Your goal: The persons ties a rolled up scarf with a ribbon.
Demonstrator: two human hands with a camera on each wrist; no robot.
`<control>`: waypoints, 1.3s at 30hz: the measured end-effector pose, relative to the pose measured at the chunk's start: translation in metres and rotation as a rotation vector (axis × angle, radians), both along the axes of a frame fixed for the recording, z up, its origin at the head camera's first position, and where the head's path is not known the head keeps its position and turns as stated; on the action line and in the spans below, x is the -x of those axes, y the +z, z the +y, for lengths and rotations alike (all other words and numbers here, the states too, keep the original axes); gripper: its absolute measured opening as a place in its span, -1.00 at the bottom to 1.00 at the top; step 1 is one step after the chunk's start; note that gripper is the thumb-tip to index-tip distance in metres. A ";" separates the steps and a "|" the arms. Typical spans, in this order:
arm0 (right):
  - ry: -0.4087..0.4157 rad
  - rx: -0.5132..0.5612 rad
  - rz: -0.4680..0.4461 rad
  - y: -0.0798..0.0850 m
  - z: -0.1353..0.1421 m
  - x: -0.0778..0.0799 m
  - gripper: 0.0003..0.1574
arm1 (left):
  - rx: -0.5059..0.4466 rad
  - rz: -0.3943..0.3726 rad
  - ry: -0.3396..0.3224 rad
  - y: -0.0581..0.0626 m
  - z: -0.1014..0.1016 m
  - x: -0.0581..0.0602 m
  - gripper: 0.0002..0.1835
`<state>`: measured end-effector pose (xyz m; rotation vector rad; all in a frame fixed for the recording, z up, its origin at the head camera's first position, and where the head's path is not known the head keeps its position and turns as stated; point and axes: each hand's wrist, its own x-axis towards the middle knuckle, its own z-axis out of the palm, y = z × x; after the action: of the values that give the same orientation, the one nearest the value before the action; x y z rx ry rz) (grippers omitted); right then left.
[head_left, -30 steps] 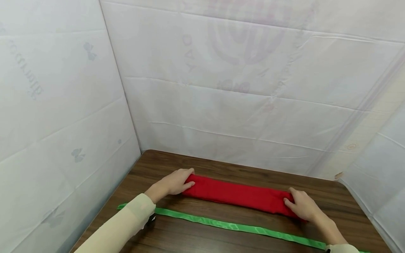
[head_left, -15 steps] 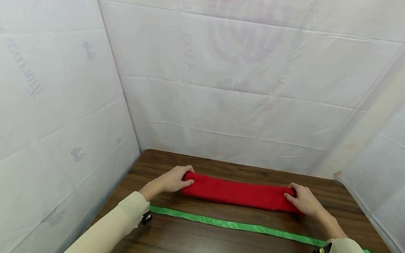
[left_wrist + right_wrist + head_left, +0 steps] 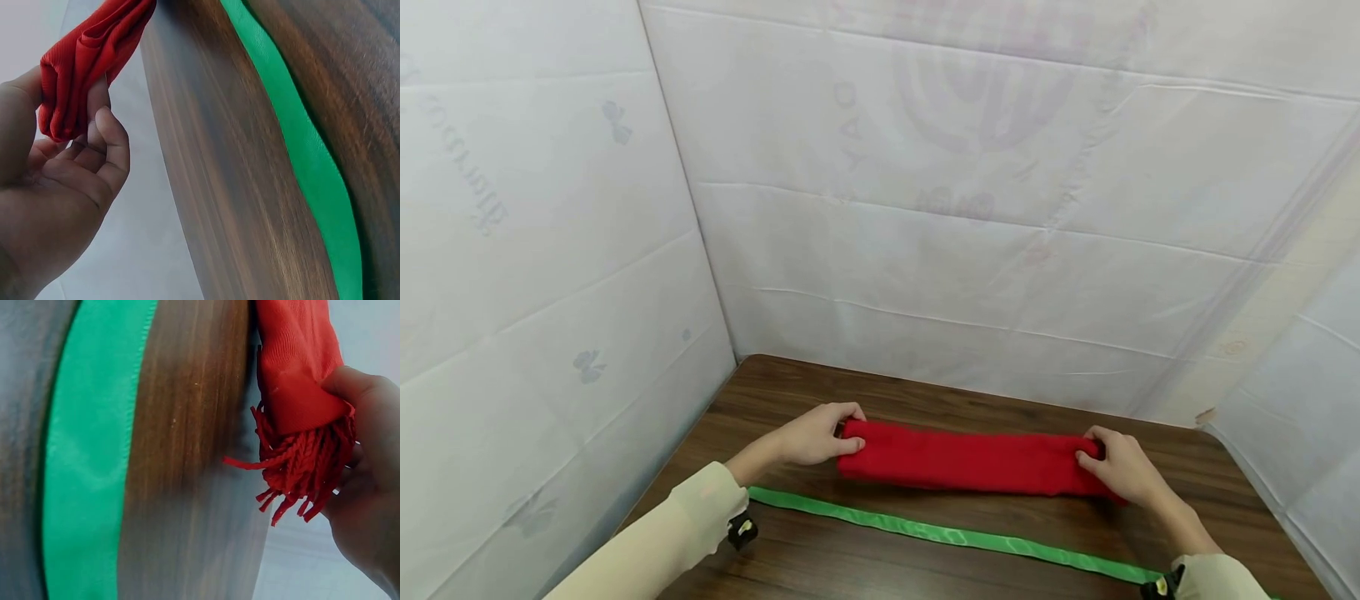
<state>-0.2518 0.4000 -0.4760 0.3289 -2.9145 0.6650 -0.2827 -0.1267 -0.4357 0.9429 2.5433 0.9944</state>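
Note:
A red scarf [image 3: 966, 460], folded into a long narrow band, stretches between the two hands near the back of the table. My left hand [image 3: 816, 433] pinches its left end between thumb and fingers; in the left wrist view the scarf [image 3: 94, 59] shows several stacked folds there. At the right end my right hand [image 3: 1126, 467] grips the cloth, thumb on the near face. The right wrist view shows the scarf's tassels [image 3: 306, 462] hanging loose at that end. A green ribbon [image 3: 940, 533] lies flat across the table, in front of the scarf and apart from it.
The dark wood table [image 3: 820, 562] has white sheeting [image 3: 925, 250] hanging behind it and along both sides. Beneath the left forearm, a black wrist camera [image 3: 742, 530] sits close to the ribbon's left part.
Both hands have raised the red scarf slightly, and its near face has tipped more toward the head camera. The green ribbon stays where it was.

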 end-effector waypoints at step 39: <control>0.028 -0.100 0.182 0.011 -0.010 0.036 -0.85 | -0.101 -0.305 -0.167 0.011 0.029 -0.069 -0.79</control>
<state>-0.2874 0.3899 -0.4648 0.4192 -2.7791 0.4672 -0.2136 -0.0978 -0.4245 0.9320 2.1460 1.1288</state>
